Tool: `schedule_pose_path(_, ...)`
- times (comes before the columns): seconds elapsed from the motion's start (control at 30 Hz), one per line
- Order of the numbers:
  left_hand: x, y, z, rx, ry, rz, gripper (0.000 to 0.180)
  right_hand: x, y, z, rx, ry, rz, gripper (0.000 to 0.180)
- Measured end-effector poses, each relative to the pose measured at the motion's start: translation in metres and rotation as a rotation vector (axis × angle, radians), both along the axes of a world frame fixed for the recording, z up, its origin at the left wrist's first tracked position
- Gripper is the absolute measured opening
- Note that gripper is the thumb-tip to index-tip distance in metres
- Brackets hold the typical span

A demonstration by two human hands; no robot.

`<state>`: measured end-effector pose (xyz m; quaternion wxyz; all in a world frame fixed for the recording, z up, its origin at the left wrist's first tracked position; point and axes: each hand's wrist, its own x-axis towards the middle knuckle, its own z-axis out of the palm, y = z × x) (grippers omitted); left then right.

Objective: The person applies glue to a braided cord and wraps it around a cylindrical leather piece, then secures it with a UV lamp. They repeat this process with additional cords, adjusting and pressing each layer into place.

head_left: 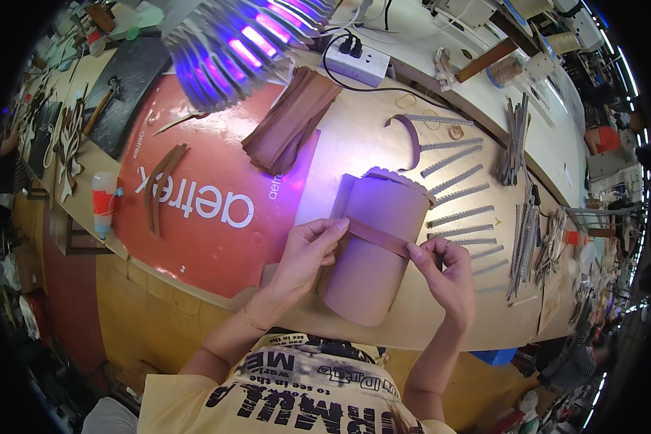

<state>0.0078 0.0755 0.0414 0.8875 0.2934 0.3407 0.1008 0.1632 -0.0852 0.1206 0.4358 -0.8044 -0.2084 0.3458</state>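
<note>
The tan rolled leather cylinder (pixel 372 253) and the narrow brown leather strip (pixel 378 237) across it look matt and smooth, on a pale, smooth wooden counter (pixel 354 137) beside a glossy red mat (pixel 210 239).

We can't see the left end of the narrow brown leather strip (pixel 375 237); it's under the left hand (pixel 307 253). The right hand (pixel 448 278) covers its other end. The tan curved leather piece (pixel 372 253) hides the desk (pixel 354 137) beneath. The ribbed purple-lit lamp (pixel 242 43) is cut off at the top. Far-right tools (pixel 550 239) are too small and blurred to tell.
</note>
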Motion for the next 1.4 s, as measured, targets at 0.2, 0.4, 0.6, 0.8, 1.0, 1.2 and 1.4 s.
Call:
schedule_pose_path(0.2, -0.001, -0.006, 0.003, -0.040, 0.006, 0.055, 0.014, 0.001, -0.004, -0.012, 0.041, 0.016, -0.043, 0.030)
schedule_pose_path(0.4, -0.005, -0.009, -0.004, 0.012, 0.000, 0.049, 0.017, 0.005, -0.010, -0.028, 0.110, 0.145, -0.076, 0.028)
schedule_pose_path(0.6, -0.002, -0.010, -0.006, 0.169, 0.093, -0.003, 0.018, 0.003, -0.023, -0.055, 0.244, 0.297, -0.151, 0.025)
schedule_pose_path(0.8, -0.002, -0.015, -0.018, 0.272, 0.132, 0.027, 0.015, -0.008, -0.028, -0.080, 0.414, 0.449, -0.299, 0.017)
schedule_pose_path(1.0, -0.012, -0.029, -0.020, 0.662, 0.160, 0.220, 0.026, -0.016, -0.028, -0.082, 0.447, 0.448, -0.391, 0.020)
schedule_pose_path(1.2, -0.013, -0.028, -0.008, 1.402, 0.138, 0.034, 0.036, -0.020, -0.027, -0.082, 0.447, 0.433, -0.430, 0.021)
schedule_pose_path(1.4, -0.014, -0.023, -0.018, 1.464, 0.072, 0.055, 0.033, -0.022, -0.027, -0.086, 0.456, 0.417, -0.437, 0.023)
